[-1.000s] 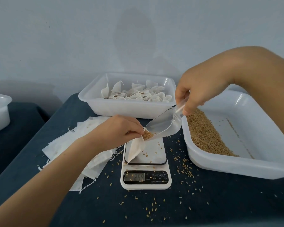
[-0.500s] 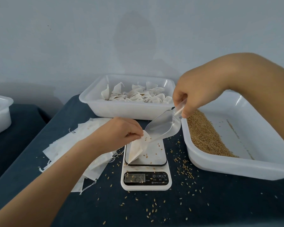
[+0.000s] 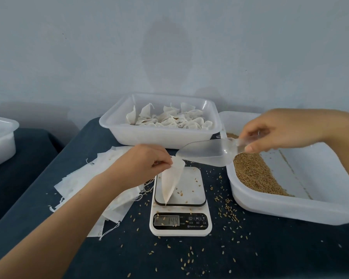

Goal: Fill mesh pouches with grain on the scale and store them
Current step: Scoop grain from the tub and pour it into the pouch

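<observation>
My left hand [image 3: 143, 164] pinches the top of a white mesh pouch [image 3: 172, 181] whose lower tip rests on the platform of a white digital scale [image 3: 180, 216]. The display reads 144. My right hand [image 3: 278, 131] grips the handle of a clear plastic scoop [image 3: 208, 153], which looks empty. The scoop is held level to the right of the pouch mouth, over the near left corner of a white tray [image 3: 290, 208] that holds brown grain [image 3: 254, 174].
A white tray [image 3: 159, 137] of filled pouches [image 3: 169, 117] stands at the back. Flat empty pouches [image 3: 101, 178] lie in a pile left of the scale. Loose grains are scattered over the dark cloth. Another white container [image 3: 0, 141] sits far left.
The scoop has tipped its grain into the pouch, then drawn back to the right and levelled out over the grain tray. My left hand still holds the pouch on the scale.
</observation>
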Demonstrator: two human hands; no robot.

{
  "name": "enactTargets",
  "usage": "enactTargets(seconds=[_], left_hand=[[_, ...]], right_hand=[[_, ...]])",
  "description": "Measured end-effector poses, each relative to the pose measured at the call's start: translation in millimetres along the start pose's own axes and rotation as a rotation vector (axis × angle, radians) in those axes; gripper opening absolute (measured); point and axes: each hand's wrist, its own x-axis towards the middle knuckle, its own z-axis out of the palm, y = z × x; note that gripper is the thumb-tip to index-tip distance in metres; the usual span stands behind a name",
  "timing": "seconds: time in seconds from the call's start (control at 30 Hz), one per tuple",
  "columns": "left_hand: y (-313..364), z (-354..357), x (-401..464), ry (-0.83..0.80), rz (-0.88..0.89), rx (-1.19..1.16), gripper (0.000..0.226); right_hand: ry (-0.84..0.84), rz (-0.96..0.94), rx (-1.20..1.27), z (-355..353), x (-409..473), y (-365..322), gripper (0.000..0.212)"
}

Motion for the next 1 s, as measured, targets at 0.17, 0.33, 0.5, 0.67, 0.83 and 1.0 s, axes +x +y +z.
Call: enactTargets(seconds=[0.17,0.33,0.5,0.67,0.83,1.0], left_hand=[[-0.9,0.2,4.4,0.033,-0.058,0.046,0.010],[4.1,4.5,18.5,0.135,-0.235,0.117,0.012],[6.8,13.4,32.9,0.078,-0.298,0.192,0.014],[5.3,21.9,38.7,0.024,-0.262,0.216,0.014],[2.8,28.2,36.0,0.020,-0.237,0.148,0.012],[0.5,33.9,35.4,-0.014,-0.227,0.087,0.028]], right_hand=[[0.222,0.131,0.371,23.9,-17.9,48.0,0.012],[0.352,0.489,0.285,52.7,3.2,98.1,0.025],[0.156,0.696,0.074,75.8,29.1,124.0,0.030],[0.063,0.692,-0.028,94.4,37.6,133.9,0.035],[-0.055,0.688,-0.025,103.2,38.3,132.9,0.040],[-0.065,0.691,0.008,105.9,40.3,131.5,0.038]])
